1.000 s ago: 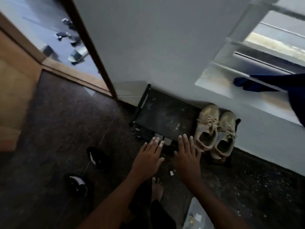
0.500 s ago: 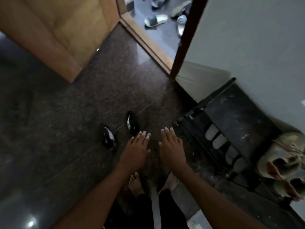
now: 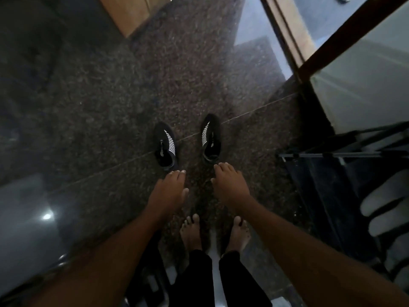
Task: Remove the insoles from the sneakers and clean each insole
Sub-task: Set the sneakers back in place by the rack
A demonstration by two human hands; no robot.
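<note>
Head view: my left hand (image 3: 168, 191) and right hand (image 3: 230, 185), fingers loose and empty, lie just below the sneakers (image 3: 165, 145), heels nearest, toes up-frame.

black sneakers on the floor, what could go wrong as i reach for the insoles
The black sneakers sit on a dark floor in dim light, so the left hand and right hand, both empty, may fumble inside them. The floor looks polished; leaning forward on bare feet might mean a slip. The shoe rack stands close on the right; an elbow could knock it.
</note>
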